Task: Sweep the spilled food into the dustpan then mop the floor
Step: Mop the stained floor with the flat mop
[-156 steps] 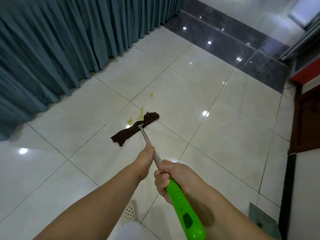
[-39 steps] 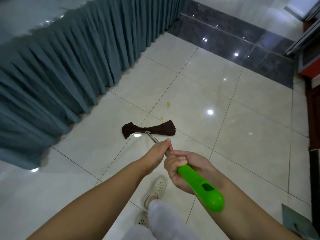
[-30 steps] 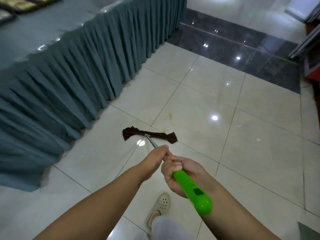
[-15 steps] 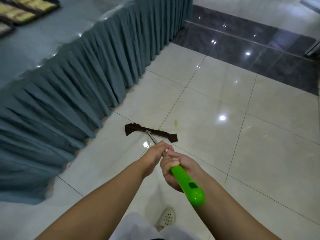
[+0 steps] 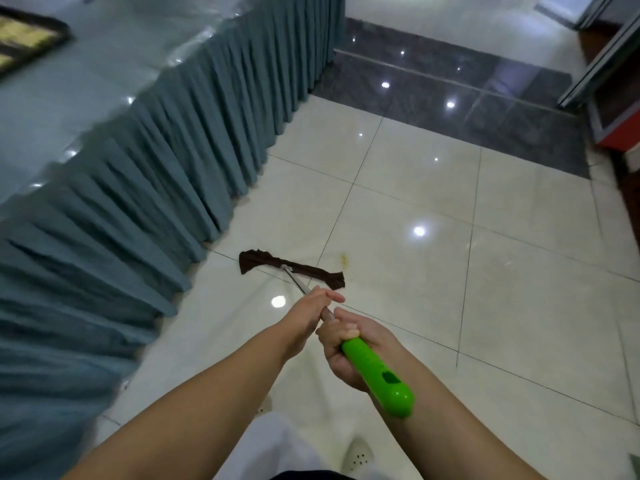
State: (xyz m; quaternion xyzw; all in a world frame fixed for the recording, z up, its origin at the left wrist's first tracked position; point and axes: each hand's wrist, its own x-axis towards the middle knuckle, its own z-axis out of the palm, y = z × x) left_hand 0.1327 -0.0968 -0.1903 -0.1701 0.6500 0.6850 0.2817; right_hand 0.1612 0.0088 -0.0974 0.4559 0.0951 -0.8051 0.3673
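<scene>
- Since half a second ago, I am drawing the brown mop head (image 5: 290, 271) a little left, so the yellow stain (image 5: 343, 259) is now lying just off its right end rather than further ahead.
- My left hand (image 5: 309, 307) is curling around the metal mop shaft (image 5: 297, 283), fingers wrapped over it.
- My right hand (image 5: 349, 348) is gripping the green handle (image 5: 378, 375) just behind the left, fingers closed round it.
- The mop head is lying flat on the pale floor tiles (image 5: 433, 278), near the pleated teal table skirt (image 5: 166, 174).
- My white shoe (image 5: 357, 455) is showing below my arms.
</scene>
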